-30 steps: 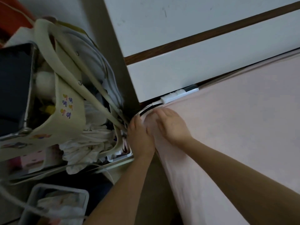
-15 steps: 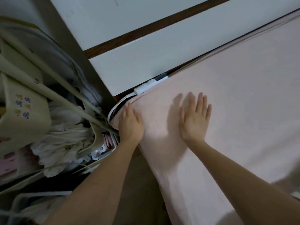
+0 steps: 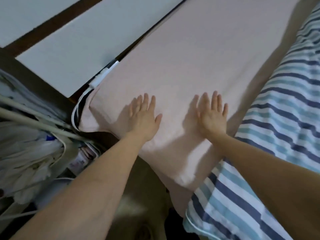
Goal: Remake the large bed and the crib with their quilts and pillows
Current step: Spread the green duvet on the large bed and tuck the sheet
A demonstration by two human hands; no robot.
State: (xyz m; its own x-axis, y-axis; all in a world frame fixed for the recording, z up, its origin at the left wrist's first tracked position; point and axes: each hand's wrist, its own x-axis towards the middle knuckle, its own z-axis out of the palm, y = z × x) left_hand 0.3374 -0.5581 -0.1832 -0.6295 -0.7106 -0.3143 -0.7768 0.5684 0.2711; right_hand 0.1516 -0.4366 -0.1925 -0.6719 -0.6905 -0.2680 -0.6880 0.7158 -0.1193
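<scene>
Hands flat, fingers spread: left hand (image 3: 144,118) and right hand (image 3: 212,116) press the pink sheet (image 3: 199,63) near the bed's left corner. Striped quilt (image 3: 277,135) lies right. Outward pushing may untuck that corner.

headboard (image 3: 72,54): white panels, dark trim | rack (image 3: 34,118): left, cluttered

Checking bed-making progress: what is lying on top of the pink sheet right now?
Both hands, left and right, press flat on the pink sheet. A striped quilt overlaps its right side. What lies under the quilt or sheet is covered.
</scene>
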